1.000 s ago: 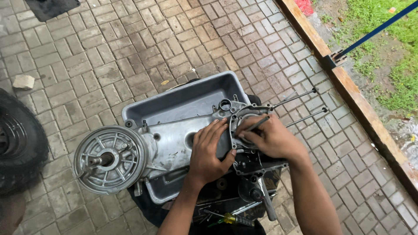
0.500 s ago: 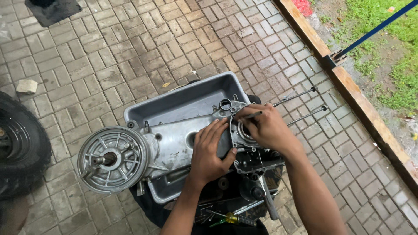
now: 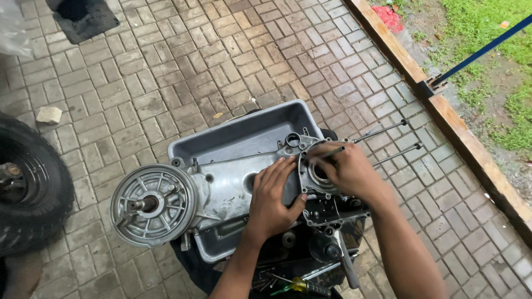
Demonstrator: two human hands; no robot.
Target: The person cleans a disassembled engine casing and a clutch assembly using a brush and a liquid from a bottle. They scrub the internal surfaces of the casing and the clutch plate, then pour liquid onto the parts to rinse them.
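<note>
Head view. Engine casing (image 3: pixel 221 191), grey metal, lying across a grey metal tray (image 3: pixel 244 133) at frame centre, on brick paving (image 3: pixel 166 72). Round finned hub (image 3: pixel 152 204) at the casing's 9 o'clock end; two long studs (image 3: pixel 388 141) projecting from its 2 o'clock end.

Left hand (image 3: pixel 272 200) pressed flat on the casing's middle, fingers spread and pointing to 12 o'clock, thumb out toward 3 o'clock; gripping nothing, only bearing down.

Right hand (image 3: pixel 346 169) at 3 o'clock of the left hand, just beside it, over the round opening (image 3: pixel 317 171) in the casing. Fingers curled together, pinching a thin dark rod-like tool (image 3: pixel 331 151); tool tip hidden under the fingers, exact contact point not discernible.

Black engine parts (image 3: pixel 327 221) below the right hand at 6 o'clock. Yellow-and-green screwdriver (image 3: pixel 296 285) at frame bottom. Black tyre (image 3: pixel 33 188) at 9 o'clock edge, well apart. Small stone (image 3: pixel 49 114) at 10 o'clock. Wooden kerb (image 3: pixel 443 111) and grass (image 3: pixel 499 66) at 2 o'clock.
</note>
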